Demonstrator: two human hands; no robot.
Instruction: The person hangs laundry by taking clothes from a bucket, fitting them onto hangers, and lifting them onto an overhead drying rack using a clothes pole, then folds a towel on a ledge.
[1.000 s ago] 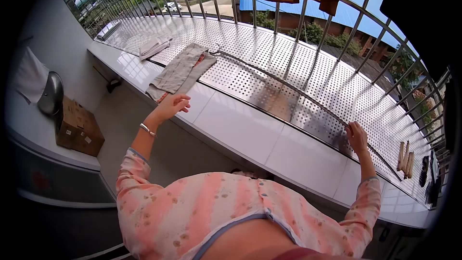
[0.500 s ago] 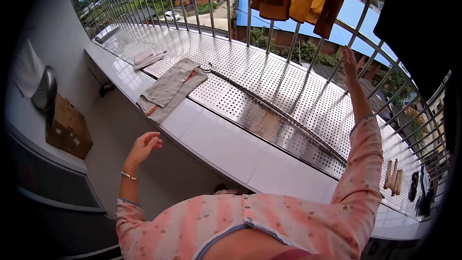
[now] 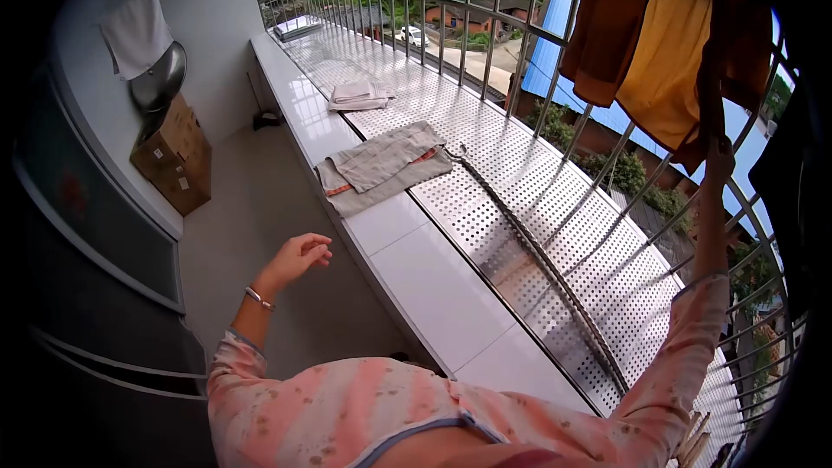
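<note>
My left hand (image 3: 299,258) hangs over the floor beside the ledge, its fingers loosely bent and holding nothing. Raised on the right, my right hand (image 3: 718,160) is closed at the lower edge of a hanging orange and brown garment (image 3: 672,61); its fingertips are partly lost against the dark cloth. A folded grey cloth with red trim (image 3: 386,169) lies across the white ledge and the perforated metal sheet. From its right edge a dark twisted rod (image 3: 537,251) with a hook at its far end runs along the sheet. A smaller folded pale cloth (image 3: 360,95) lies behind.
The white tiled ledge (image 3: 433,277) borders the perforated metal sheet (image 3: 494,165). Metal bars (image 3: 468,13) rise along the outer side. A cardboard box (image 3: 173,156), a metal basin (image 3: 159,78) and a white towel (image 3: 139,30) are by the left wall. Pale sticks lie at lower right.
My right hand has left the twisted rod and risen to the hanging garment. The rod now lies on the metal sheet. The view has turned right, and my left hand has moved away from the grey cloth.
</note>
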